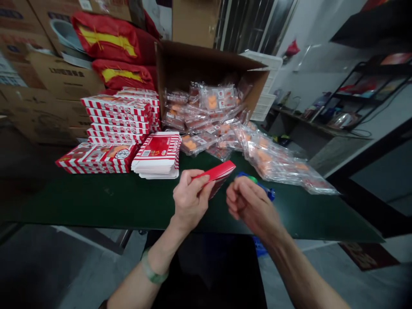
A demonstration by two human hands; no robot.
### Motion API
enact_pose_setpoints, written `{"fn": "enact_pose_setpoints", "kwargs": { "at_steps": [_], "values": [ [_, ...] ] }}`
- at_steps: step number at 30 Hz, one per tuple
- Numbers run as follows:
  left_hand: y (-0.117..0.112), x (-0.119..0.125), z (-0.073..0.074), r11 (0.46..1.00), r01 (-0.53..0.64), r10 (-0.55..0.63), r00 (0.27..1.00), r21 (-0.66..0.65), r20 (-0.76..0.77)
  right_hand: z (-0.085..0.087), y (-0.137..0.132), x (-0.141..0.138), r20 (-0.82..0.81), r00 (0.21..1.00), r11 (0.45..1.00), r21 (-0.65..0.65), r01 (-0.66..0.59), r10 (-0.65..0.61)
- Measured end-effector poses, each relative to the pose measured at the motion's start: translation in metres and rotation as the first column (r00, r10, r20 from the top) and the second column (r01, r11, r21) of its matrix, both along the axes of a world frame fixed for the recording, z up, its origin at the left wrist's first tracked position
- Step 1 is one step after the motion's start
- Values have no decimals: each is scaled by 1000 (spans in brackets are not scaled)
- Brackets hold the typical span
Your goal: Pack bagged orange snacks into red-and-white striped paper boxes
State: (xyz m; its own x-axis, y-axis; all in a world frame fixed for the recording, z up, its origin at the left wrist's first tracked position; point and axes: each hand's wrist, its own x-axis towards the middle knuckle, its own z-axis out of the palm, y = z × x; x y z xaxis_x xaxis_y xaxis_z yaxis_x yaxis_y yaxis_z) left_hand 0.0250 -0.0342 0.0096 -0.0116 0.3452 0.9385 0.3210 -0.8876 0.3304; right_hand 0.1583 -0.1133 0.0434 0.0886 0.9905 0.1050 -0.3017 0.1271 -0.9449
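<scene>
My left hand (pixel 189 199) is closed on a flat red carton (pixel 219 172) and holds it tilted just above the dark green table (pixel 96 201). Close to the carton's right end, my right hand (pixel 249 206) is curled round a blue and green tool (pixel 260 185) that sticks out past its knuckles; what the tool is I cannot tell. Behind the hands lies a pile of clear packets with orange contents (pixel 264 156). A short stack of flat red-and-white cartons (pixel 158 155) sits to the left of it.
Stacks of filled red-and-white striped boxes (pixel 117 120) stand at the table's left. An open cardboard box (pixel 206 73) on its side spills packets. Red sacks (pixel 109 43) and brown cartons are behind. A shelf (pixel 370 94) stands far right.
</scene>
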Motion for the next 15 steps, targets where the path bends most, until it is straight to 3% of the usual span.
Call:
{"fn": "enact_pose_setpoints", "kwargs": {
  "at_steps": [3, 8, 15],
  "values": [
    [0, -1, -2, 998, 56, -56, 998, -16, 17, 2, 18, -22, -85, 996, 999, 25, -20, 22],
    [1, -3, -2, 995, 92, -92, 996, -34, 17, 6, 19, -22, -92, 995, 996, -87, 28, -36],
    [-9, -1, -3, 990, 126, -127, 992, -69, -23, 8, 28, -34, -83, 970, 938, -287, 196, -228]
  ]
}}
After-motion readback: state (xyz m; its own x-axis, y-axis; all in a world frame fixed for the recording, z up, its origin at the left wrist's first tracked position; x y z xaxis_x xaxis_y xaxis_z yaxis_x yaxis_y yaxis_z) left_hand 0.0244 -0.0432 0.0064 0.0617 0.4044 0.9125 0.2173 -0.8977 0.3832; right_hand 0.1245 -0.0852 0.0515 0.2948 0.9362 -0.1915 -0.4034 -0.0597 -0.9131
